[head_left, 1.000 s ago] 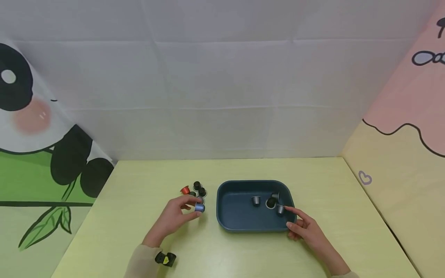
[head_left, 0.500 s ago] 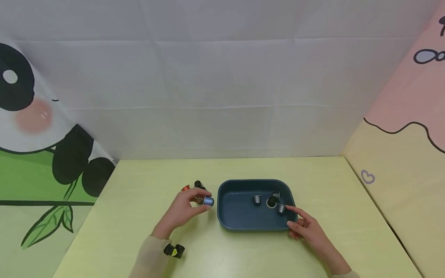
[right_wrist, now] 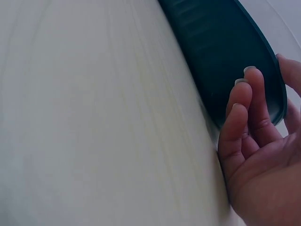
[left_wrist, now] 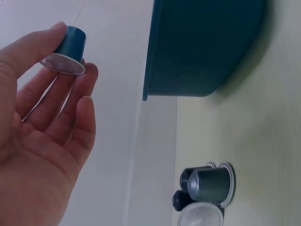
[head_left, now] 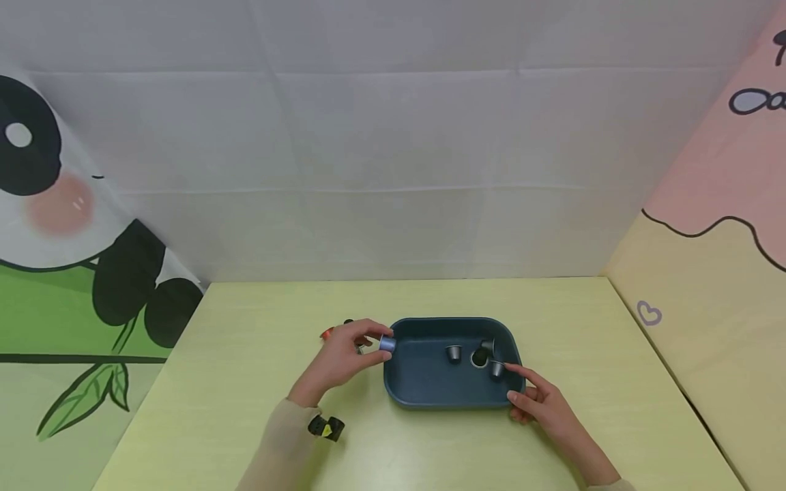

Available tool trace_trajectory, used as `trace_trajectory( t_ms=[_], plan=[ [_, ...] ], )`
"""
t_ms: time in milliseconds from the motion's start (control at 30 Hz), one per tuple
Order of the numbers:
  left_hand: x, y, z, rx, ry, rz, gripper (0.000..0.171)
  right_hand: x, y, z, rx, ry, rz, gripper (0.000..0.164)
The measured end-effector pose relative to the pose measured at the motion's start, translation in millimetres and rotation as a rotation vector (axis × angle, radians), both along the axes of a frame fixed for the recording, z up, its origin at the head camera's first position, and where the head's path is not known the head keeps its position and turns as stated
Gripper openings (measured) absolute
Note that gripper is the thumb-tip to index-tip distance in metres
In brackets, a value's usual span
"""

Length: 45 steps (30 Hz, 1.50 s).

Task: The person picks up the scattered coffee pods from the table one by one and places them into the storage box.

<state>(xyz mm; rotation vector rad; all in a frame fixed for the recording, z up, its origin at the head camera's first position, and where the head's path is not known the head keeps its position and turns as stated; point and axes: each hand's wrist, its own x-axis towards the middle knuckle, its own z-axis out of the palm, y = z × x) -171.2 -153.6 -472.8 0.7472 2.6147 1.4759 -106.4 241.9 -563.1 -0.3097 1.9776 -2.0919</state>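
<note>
My left hand (head_left: 340,351) pinches a blue coffee capsule (head_left: 387,344) between thumb and fingers, over the left rim of the dark blue tray (head_left: 424,389). In the left wrist view the capsule (left_wrist: 73,43) hangs tilted, its foil lid facing down, and the other fingers are loosely bent. My right hand (head_left: 543,406) holds the tray's front right corner, with the index finger reaching over the rim beside a silver capsule (head_left: 497,369). In the right wrist view several bent fingers (right_wrist: 240,101) lie against the tray's outer wall (right_wrist: 211,52).
Inside the tray are another silver capsule (head_left: 454,353) and a dark one (head_left: 479,358). Left of the tray a red capsule (head_left: 327,333) shows behind my left hand. The left wrist view shows dark green capsules (left_wrist: 210,185) grouped on the table. A white backdrop (head_left: 393,232) rises behind.
My left hand has carried the blue capsule right, from beside the loose capsules to the tray's left rim, now covering most of that group. The right hand has stayed at the tray corner.
</note>
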Motion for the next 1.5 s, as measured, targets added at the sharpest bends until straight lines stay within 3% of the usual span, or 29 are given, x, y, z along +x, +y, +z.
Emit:
trace_trajectory(
  t_ms=[300,967,1267,1500],
  plan=[
    [-9.0,20.0,5.4,-0.016,0.005,-0.051,0.034,-0.6,0.6,-0.5,0.026,-0.044,-0.026,0.049],
    [-37.1,70.1,13.3,-0.056,-0.026,-0.152,0.036,-0.9,1.1,-1.1,0.021,-0.012,-0.007,0.049],
    [-51.7,83.4,11.3,-0.059,-0.028,-0.161,0.034,-1.8,-0.1,-0.8,0.034,-0.050,-0.038,0.047],
    [-56.4,91.5,10.8,-0.063,-0.050,-0.167,0.033,-2.1,0.1,-2.1,0.050,-0.055,-0.037,0.050]
  ],
)
